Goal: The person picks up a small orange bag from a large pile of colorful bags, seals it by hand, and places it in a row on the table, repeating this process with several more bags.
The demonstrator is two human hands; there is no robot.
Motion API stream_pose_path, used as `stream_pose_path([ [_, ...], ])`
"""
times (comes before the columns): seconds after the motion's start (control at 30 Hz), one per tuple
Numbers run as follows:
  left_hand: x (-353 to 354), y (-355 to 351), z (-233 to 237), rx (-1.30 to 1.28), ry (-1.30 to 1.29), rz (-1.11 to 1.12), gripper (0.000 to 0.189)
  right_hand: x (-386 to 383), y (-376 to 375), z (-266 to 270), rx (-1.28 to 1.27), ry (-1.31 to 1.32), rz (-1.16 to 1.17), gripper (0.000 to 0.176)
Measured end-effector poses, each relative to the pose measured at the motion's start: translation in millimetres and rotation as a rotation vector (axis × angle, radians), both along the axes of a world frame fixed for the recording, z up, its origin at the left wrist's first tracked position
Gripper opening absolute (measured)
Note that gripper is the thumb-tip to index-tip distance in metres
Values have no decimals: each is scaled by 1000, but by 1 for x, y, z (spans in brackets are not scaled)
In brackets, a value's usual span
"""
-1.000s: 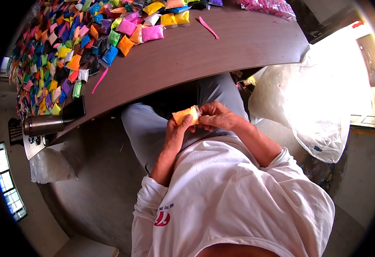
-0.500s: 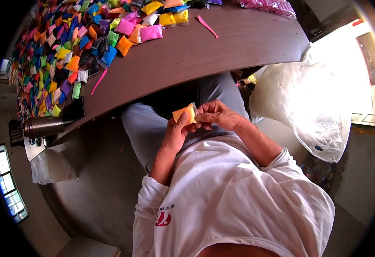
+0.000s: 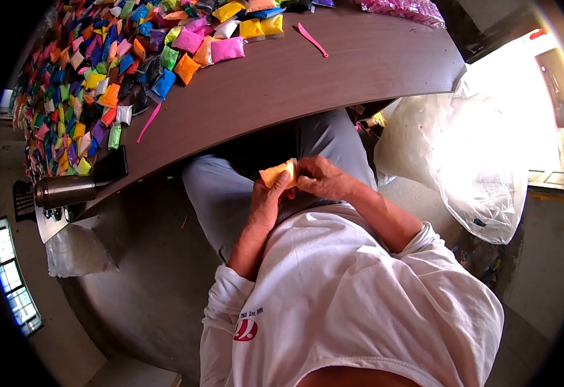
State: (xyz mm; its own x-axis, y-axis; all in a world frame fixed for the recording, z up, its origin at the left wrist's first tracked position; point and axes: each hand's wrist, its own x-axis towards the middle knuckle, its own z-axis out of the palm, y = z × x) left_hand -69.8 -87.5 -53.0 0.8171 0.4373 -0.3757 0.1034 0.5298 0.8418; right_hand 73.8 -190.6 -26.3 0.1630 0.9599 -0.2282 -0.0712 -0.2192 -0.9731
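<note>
A small orange packet (image 3: pixel 273 174) with a clear plastic edge is held above my lap, below the table's front edge. My left hand (image 3: pixel 271 193) is closed on its lower part, the thumb pressed on its face. At the packet's right edge, my right hand (image 3: pixel 322 177) pinches with curled fingers; its fingertips are partly hidden. What is inside the packet cannot be made out.
Many colourful packets (image 3: pixel 188 40) cover the left of the brown table (image 3: pixel 243 97). Two pink plastic tools (image 3: pixel 312 40) lie on it. A metal flask (image 3: pixel 69 192) lies at the left corner. Clear plastic bags (image 3: pixel 417 129) stand at the right, near a bright opening.
My right hand's fingers have curled in more at the packet's right edge. The orange packet has tilted slightly in my left hand. The table's things have not moved.
</note>
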Motion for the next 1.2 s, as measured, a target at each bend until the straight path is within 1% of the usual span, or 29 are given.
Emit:
stream_pose_path([
  [0.07,-1,0,-2,16,14,-4,39,-1,-1,-5,19,-39,11,17],
  [0.17,0,-1,-3,9,26,-12,39,-5,-2,0,-22,-106,-14,17],
  [0.23,2,-2,-3,-6,-2,25,39,-7,-4,5,-82,25,-77,16],
  [0.27,3,-2,-3,-6,-2,25,39,-6,-5,3,-82,24,-78,16],
  [0.33,6,-2,6,-24,-31,75,36,-2,-9,-6,-52,341,-96,15],
  [0.37,7,-2,8,-24,-30,75,36,-2,-10,-9,-52,342,-96,15],
  [0.43,8,-1,12,-84,-83,60,38,-1,-12,-13,23,480,-96,21],
  [0.53,7,0,10,-101,-97,43,40,4,-12,-9,-19,544,-101,25],
  [0.67,7,1,10,-99,-68,38,41,10,-9,-9,-51,502,-88,26],
  [0.73,7,1,10,-74,-54,13,42,13,-8,-2,-86,420,-41,25],
  [0.83,6,3,10,-43,-31,-35,38,15,-8,-4,-58,389,-19,23],
  [0.93,5,2,10,-37,-32,-34,39,15,-8,-6,-55,347,6,21],
  [1.07,7,1,11,-40,-37,-31,40,12,-8,-7,-18,331,-7,20],
  [1.2,7,1,10,-62,-39,-2,40,10,-9,-2,-13,403,-22,21],
])
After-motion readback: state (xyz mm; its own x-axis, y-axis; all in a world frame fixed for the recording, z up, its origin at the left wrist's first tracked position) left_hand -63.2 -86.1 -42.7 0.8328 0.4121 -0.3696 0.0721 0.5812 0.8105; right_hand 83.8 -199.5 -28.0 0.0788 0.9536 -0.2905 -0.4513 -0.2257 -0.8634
